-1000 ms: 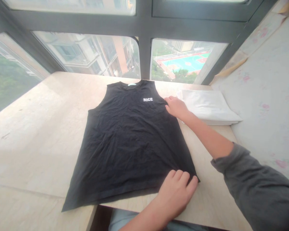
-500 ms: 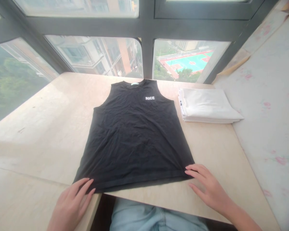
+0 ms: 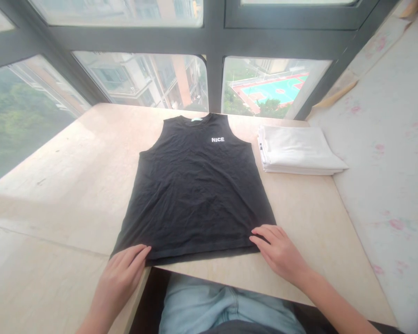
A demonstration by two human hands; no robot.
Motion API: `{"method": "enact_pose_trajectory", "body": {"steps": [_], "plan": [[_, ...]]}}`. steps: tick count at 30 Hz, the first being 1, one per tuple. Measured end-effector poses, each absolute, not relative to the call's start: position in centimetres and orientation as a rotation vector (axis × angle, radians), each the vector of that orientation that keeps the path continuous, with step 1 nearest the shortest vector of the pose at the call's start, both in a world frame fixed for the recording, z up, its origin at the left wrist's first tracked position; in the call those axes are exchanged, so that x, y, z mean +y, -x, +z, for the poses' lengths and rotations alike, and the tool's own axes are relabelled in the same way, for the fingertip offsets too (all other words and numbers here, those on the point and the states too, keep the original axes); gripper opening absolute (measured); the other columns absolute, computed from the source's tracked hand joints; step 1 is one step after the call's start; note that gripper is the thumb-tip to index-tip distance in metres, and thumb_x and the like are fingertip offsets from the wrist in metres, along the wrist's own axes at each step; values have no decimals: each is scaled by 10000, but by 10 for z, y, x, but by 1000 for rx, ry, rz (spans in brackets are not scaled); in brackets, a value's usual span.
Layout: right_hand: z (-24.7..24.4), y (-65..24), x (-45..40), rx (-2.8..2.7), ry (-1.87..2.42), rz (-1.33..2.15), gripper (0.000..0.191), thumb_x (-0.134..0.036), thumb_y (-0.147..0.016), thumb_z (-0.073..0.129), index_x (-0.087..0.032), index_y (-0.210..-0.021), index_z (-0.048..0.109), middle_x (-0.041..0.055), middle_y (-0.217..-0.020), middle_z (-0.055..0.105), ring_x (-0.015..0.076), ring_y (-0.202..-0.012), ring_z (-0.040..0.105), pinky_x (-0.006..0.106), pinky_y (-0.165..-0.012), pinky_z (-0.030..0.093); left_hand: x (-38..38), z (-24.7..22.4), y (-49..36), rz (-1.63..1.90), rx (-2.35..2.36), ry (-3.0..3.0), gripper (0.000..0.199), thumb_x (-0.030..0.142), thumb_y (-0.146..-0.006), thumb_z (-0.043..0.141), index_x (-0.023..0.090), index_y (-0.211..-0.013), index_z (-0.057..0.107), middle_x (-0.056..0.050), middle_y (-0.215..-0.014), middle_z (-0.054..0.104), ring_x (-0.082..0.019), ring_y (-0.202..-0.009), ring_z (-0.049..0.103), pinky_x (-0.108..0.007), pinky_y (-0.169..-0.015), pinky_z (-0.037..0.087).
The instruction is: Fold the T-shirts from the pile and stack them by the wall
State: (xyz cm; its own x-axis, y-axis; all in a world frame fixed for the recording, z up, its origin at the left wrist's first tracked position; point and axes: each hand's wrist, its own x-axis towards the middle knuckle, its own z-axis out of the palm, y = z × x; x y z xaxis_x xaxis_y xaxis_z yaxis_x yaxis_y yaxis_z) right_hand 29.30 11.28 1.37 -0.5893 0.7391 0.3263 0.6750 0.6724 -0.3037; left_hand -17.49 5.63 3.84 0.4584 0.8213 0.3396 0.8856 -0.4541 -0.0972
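A black sleeveless top [image 3: 198, 185] lies spread face up, its neckline toward the window and its hem toward me. White letters reading NICE are printed on its upper right chest. My left hand [image 3: 121, 273] is at the left end of the hem, with thumb and fingers drawn together on the cloth. At the right end of the hem, my right hand [image 3: 278, 253] has its fingertips and thumb close together on the fabric. Both hands appear to pinch the cloth, though some fingertips are hidden.
A folded stack of white cloth [image 3: 296, 150] lies right of the top, near the patterned wall [image 3: 386, 185]. The pale tabletop [image 3: 73, 185] meets grey window frames [image 3: 214, 88] at the back. My legs in light jeans [image 3: 202, 301] are below the front edge.
Both hands have moved inward along the hem, and their thumbs and fingers have drawn together. The lower right corner of the top has shifted slightly inward. The view has shifted slightly.
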Motion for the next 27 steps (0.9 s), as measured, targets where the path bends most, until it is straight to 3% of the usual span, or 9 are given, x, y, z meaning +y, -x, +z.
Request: {"method": "enact_pose_trajectory", "body": {"steps": [8,16,24,27], "plan": [[14,-284,112,-2482,1013,243,349,-40,-872,497,-145,-1149,682,132,-1205,653,268,-1145,571,470,-946,496,64,34,123,-522,-1526,2473,233,107,-909,585,176,-1109,682,-91,-1095,706,-220,-996,653,-377,-906,504],[21,-245,100,-2448,1027,251,248,-178,-934,563,-182,-1158,671,117,-1202,667,259,-1138,582,466,-955,496,67,30,98,-606,-1602,2495,207,109,-899,604,191,-1066,695,-69,-1063,712,-201,-974,659,-355,-895,512],[16,-236,105,-2391,1037,243,312,-79,-928,512,-174,-1184,664,104,-1155,688,241,-1100,603,428,-930,505,67,30,101,-878,-1782,2515,179,113,-913,593,191,-1052,675,-48,-994,694,-152,-907,659,-290,-841,531],[16,-238,107,-2299,1082,278,245,-87,-934,523,-183,-1085,689,82,-1065,704,214,-1027,624,396,-893,510,68,31,101,-885,-1762,2508,176,114,-914,595,198,-1046,674,-44,-985,693,-151,-904,652,-293,-841,531]]}}
